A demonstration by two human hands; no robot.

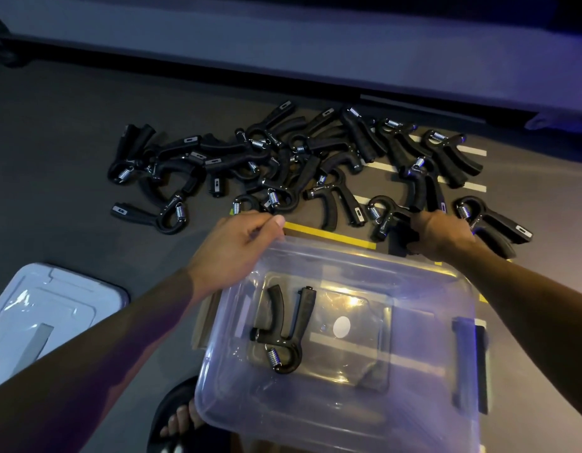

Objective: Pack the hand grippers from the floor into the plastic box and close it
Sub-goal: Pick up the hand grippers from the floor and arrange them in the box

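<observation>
From the head view, your left hand (232,246) reaches over the far left corner of the clear plastic box (413,429), fingers loosely curled with nothing held. Your right hand (441,235) curls round the handles of a hand gripper (386,217) on the floor (54,158), just beyond the box's far rim. One gripper in the box (283,328) lies on its bottom. The pile of grippers (283,161) sprawls across the floor beyond. The lid (44,308) lies to the left, well apart.
</observation>
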